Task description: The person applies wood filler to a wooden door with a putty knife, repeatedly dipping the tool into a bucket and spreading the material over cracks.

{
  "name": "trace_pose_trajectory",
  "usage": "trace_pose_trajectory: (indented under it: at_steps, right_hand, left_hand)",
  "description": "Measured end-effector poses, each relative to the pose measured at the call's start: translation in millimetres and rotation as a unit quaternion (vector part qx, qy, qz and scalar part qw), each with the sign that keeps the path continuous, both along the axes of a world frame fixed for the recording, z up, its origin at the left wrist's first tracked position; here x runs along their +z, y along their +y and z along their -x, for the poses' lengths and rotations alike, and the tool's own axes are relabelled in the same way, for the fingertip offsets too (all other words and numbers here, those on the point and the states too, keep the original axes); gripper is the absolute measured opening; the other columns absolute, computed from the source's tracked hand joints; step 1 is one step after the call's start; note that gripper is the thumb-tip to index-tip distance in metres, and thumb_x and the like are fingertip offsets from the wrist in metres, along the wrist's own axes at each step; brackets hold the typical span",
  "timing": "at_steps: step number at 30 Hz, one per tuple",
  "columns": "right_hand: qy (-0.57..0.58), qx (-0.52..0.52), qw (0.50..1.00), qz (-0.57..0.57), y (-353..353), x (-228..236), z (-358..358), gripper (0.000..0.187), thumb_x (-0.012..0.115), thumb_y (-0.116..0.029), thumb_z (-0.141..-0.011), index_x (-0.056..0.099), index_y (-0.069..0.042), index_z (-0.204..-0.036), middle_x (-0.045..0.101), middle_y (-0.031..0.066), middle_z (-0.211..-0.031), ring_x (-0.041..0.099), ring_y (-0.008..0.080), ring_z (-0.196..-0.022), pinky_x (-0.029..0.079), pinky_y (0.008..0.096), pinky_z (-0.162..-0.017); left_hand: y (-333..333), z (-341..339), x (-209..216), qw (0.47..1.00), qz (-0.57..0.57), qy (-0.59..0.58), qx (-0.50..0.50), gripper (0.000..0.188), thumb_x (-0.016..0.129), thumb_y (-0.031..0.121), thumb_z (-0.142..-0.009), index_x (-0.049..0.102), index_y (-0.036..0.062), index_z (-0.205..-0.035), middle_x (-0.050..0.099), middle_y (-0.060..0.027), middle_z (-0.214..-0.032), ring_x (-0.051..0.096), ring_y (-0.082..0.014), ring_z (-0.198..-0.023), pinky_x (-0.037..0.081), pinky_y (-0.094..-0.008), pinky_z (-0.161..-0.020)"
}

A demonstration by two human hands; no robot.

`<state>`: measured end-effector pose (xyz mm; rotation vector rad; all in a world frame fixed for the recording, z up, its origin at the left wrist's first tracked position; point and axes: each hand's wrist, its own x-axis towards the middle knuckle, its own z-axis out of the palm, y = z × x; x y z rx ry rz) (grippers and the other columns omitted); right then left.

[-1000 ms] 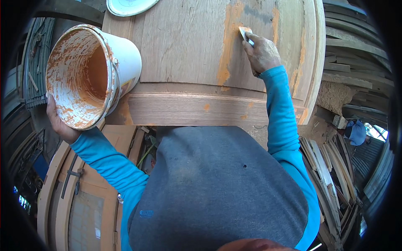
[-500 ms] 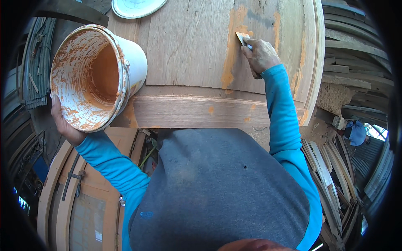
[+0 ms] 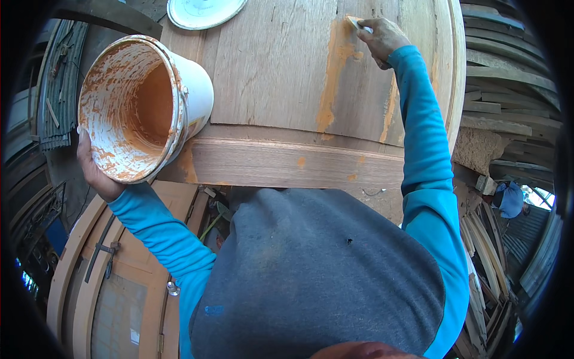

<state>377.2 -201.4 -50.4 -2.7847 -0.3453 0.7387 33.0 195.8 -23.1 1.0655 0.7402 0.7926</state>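
My left hand point(image 3: 98, 173) grips the rim of a white plastic bucket point(image 3: 196, 90), its thumb over the edge and its other fingers hidden. The bucket lies tilted with its mouth toward me, its inside smeared with orange putty point(image 3: 156, 105). In my right hand point(image 3: 384, 40) is a putty knife point(image 3: 354, 23), pinched so that mostly the blade shows. Its blade touches the far end of an orange putty streak point(image 3: 330, 90) on a wooden panel point(image 3: 269, 72). More orange patches run along the panel's right side and lower rail.
A round white lid point(image 3: 206, 13) lies at the panel's far left. Stacked boards point(image 3: 508, 72) line the right side. Another wooden door point(image 3: 134, 263) with a glass pane stands at the lower left. A person in blue point(image 3: 509, 199) is far off at the right.
My right hand has slid the putty knife away from me along the streak, slightly to the right. My left hand still holds the bucket, which has barely shifted in view.
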Motion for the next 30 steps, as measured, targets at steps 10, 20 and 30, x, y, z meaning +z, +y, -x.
trace_pose_trajectory:
  at_steps: [10,20,30]
  right_hand:
    - [-0.004,0.141,0.988,0.055,4.8,-27.4,-1.4,0.046,0.057,-0.024,-0.102,0.059,-0.002,-0.143,0.063,0.0132,-0.066,0.064,0.0226,-0.052,0.056,0.0398,-0.056]
    - [-0.075,0.11,0.991,0.011,-7.4,-21.6,14.6,0.046,0.058,-0.03,-0.102,0.061,-0.008,-0.143,0.072,0.0267,-0.095,0.074,0.0343,-0.083,0.056,0.045,-0.091]
    - [0.043,0.041,0.998,0.027,2.7,15.9,-2.3,0.047,0.06,-0.027,-0.103,0.059,-0.008,-0.146,0.069,0.0187,-0.074,0.065,0.0206,-0.052,0.056,0.0407,-0.052]
  left_hand:
    - [-1.3,-0.5,3.9,1.0,0.005,0.007,0.008,0.053,0.043,0.03,-0.108,0.049,-0.0099,-0.143,0.056,-0.0224,-0.145,0.057,-0.0307,-0.131,0.044,-0.0441,-0.113]
    - [-8.6,-3.8,6.4,1.0,0.019,0.001,0.005,0.052,0.046,0.032,-0.107,0.051,-0.0082,-0.141,0.058,-0.0211,-0.142,0.059,-0.0287,-0.129,0.044,-0.0426,-0.112]
    - [2.1,1.0,0.0,0.999,0.029,-0.029,-0.023,0.051,0.046,0.03,-0.107,0.051,-0.0075,-0.141,0.058,-0.02,-0.141,0.059,-0.028,-0.128,0.045,-0.0421,-0.111]
